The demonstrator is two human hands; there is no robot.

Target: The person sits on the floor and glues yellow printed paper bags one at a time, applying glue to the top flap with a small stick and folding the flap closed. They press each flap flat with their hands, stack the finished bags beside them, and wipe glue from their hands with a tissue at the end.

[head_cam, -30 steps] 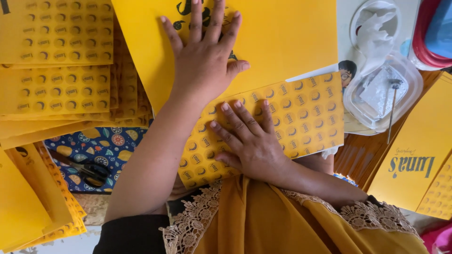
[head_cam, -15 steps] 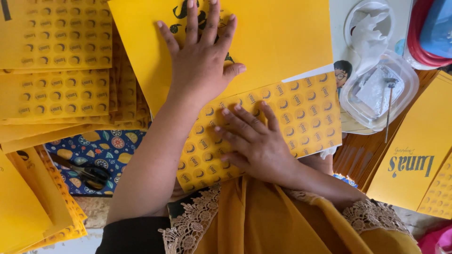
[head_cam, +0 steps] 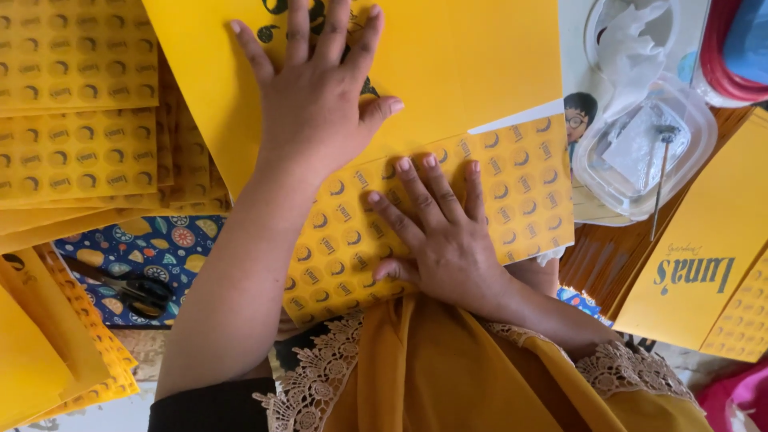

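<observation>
The left hand (head_cam: 316,100) lies flat, fingers spread, on the plain yellow sheet (head_cam: 448,64). The right hand (head_cam: 444,232) lies flat, fingers spread, on the patterned flap (head_cam: 512,192) under its fingertips, gripping nothing.

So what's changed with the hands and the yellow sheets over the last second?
The right hand slid up the patterned sheet, its fingertips now at the edge of the plain sheet. The left hand stayed flat on the plain sheet. Everything sits a little further left in the picture, most likely because the camera moved. Nothing was picked up or let go. The scissors and the tub lie as before.
</observation>
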